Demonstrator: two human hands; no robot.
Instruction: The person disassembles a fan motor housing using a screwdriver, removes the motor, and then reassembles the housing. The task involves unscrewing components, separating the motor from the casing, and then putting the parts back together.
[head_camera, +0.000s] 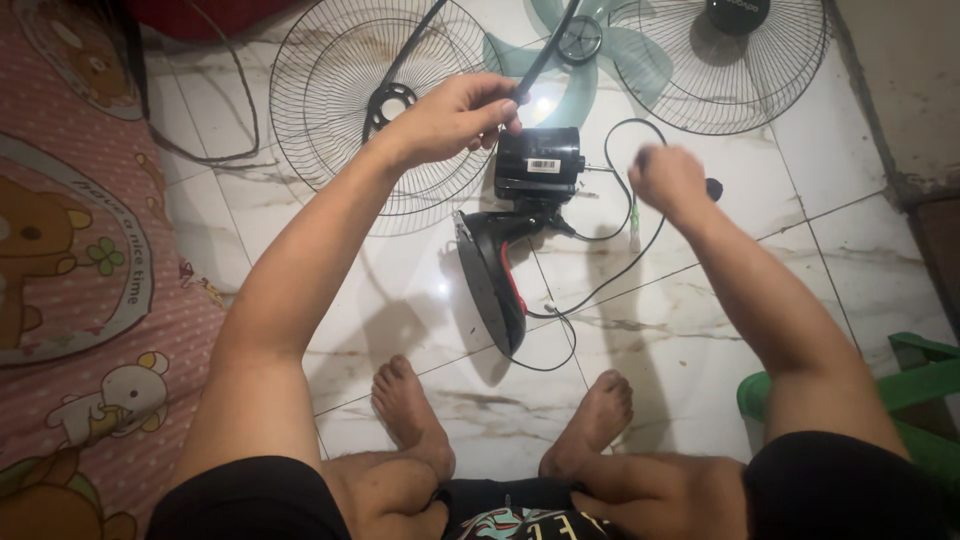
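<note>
L hand (452, 117) just above fan motor (540, 163)

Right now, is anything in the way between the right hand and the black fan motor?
Only a thin black cable loops through the gap between the right hand and the black fan motor. Otherwise bare floor tile shows there.

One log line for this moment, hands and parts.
left hand: gripping black tube | right hand: fisted, contents unclear | fan motor: on floor, between hands
</note>
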